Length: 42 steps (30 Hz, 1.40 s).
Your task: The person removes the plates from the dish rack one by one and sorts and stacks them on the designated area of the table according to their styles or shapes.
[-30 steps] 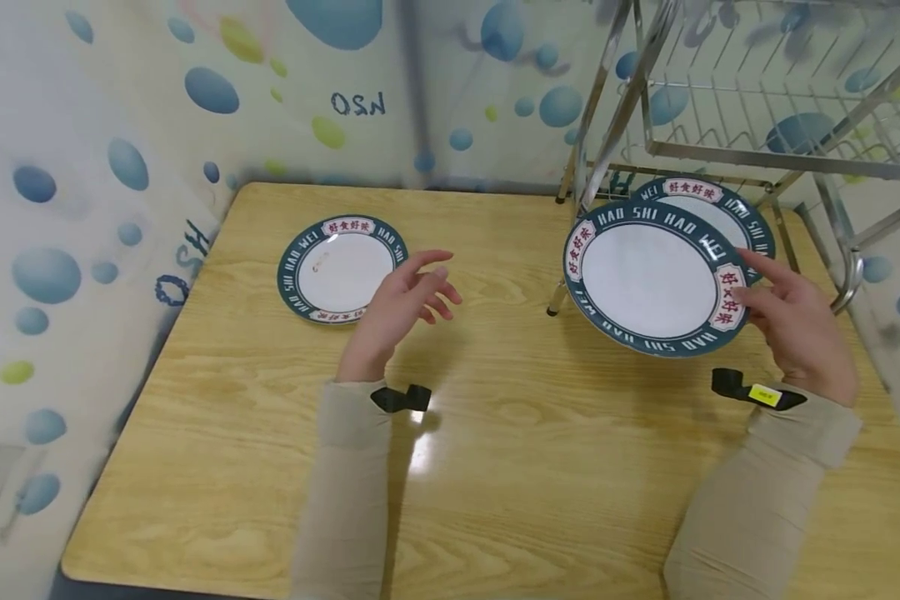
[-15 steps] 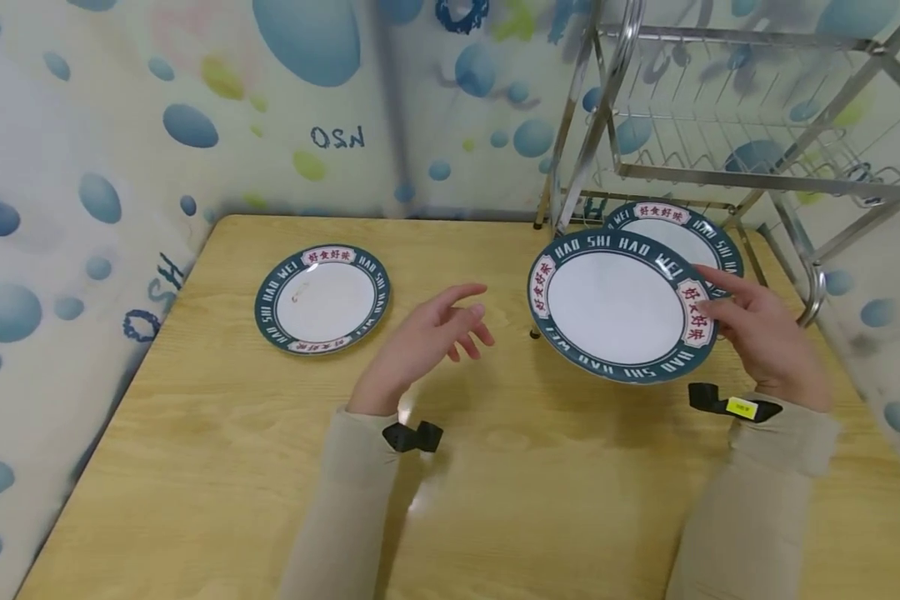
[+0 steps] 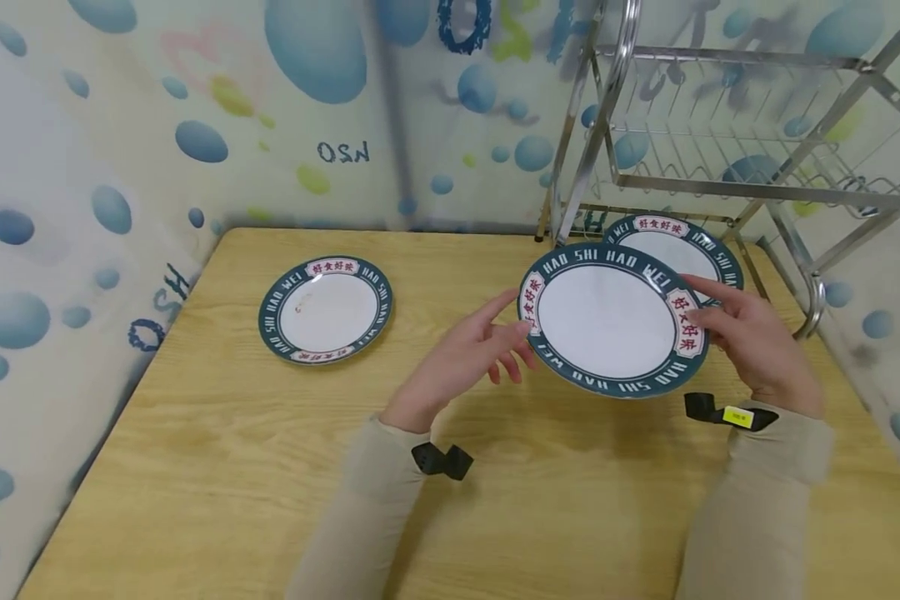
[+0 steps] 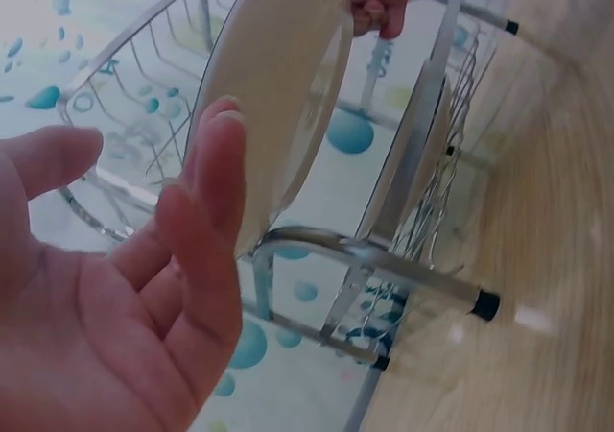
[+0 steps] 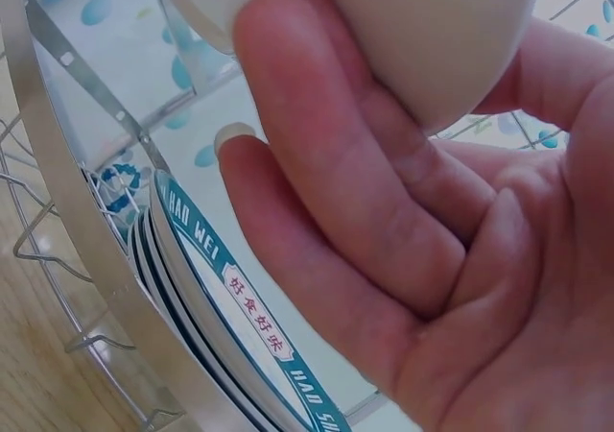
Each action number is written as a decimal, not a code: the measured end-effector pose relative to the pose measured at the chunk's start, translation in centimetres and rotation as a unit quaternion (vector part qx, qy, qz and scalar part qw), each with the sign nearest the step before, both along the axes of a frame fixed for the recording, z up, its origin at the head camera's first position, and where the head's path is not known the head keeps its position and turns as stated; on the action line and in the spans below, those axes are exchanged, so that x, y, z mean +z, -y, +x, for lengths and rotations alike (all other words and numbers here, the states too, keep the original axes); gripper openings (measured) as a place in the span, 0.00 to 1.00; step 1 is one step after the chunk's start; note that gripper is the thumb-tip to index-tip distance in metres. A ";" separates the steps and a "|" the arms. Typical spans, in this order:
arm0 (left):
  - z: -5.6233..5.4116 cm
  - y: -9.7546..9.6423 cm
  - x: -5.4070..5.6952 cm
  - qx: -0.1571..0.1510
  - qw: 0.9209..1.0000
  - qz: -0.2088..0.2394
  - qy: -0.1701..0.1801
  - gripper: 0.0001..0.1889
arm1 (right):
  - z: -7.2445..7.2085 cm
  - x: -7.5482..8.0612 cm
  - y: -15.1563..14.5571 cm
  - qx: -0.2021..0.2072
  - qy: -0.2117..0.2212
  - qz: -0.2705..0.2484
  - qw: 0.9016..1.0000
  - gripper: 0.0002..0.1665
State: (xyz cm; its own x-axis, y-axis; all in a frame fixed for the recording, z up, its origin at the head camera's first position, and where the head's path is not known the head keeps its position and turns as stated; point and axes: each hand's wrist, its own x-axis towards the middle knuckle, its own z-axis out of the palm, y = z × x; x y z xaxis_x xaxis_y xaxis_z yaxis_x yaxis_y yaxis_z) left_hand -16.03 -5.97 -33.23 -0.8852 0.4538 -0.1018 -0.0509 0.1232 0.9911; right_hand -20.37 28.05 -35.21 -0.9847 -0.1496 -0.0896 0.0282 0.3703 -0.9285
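A round white plate (image 3: 603, 321) with a dark green lettered rim is held tilted above the table. My right hand (image 3: 757, 342) pinches its right rim, thumb on top and fingers underneath. My left hand (image 3: 472, 358) is at the opposite rim, thumb and fingers spread; in the left wrist view, its fingers (image 4: 206, 230) overlap the plate's pale underside (image 4: 288, 86). Behind the held plate, a matching plate (image 3: 663, 237) sits low in the rack; the right wrist view shows several stacked plates (image 5: 240, 307) there.
Another matching plate (image 3: 326, 308) lies at the left of the wooden table (image 3: 217, 467), with small reddish-brown marks on its white centre. A metal dish rack (image 3: 750, 187) with wire shelves stands at the back right, against a patterned wall (image 3: 270, 125).
My left hand has moved right, from beside the plate on the table to the left rim of the held plate. My right hand keeps its pinch; the head view has shifted.
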 end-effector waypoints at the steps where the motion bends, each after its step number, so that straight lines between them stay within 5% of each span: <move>1: 0.0 -0.1 -0.2 0.007 1.000 0.000 0.005 0.31 | 0.1 0.0 0.0 0.002 0.003 -0.003 1.000 0.31; 5: -0.5 -0.7 -1.8 0.029 0.999 0.004 0.020 0.32 | 0.1 0.0 0.3 0.013 0.009 -0.002 1.000 0.32; 11: -1.2 -1.0 -3.6 0.019 0.999 0.033 0.019 0.30 | -0.1 0.3 0.8 0.026 -0.001 0.020 0.999 0.31; 15: -0.6 -1.1 -2.5 0.017 0.999 0.038 0.029 0.31 | 0.1 0.2 0.7 0.036 0.005 0.007 0.999 0.32; 21: -0.8 -0.5 -2.4 0.019 0.999 0.033 0.014 0.30 | -0.1 0.5 1.2 0.066 0.015 -0.025 0.997 0.33; 30: -0.3 -0.3 -0.7 0.013 1.000 0.028 -0.002 0.33 | 0.0 1.0 1.9 0.066 -0.017 0.036 0.997 0.33; 42: -0.3 0.4 -0.9 0.036 0.999 0.008 0.004 0.32 | 0.1 1.1 2.5 0.107 -0.006 0.011 0.994 0.33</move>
State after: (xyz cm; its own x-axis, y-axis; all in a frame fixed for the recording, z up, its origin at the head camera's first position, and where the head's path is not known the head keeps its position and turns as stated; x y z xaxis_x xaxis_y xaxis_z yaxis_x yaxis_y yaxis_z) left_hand -16.38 -6.38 -34.11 -0.9152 0.3899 -0.1019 -0.0665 0.1033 0.9924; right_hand -20.25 25.51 -34.11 -0.9313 -0.3546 -0.0830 -0.0649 0.3859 -0.9203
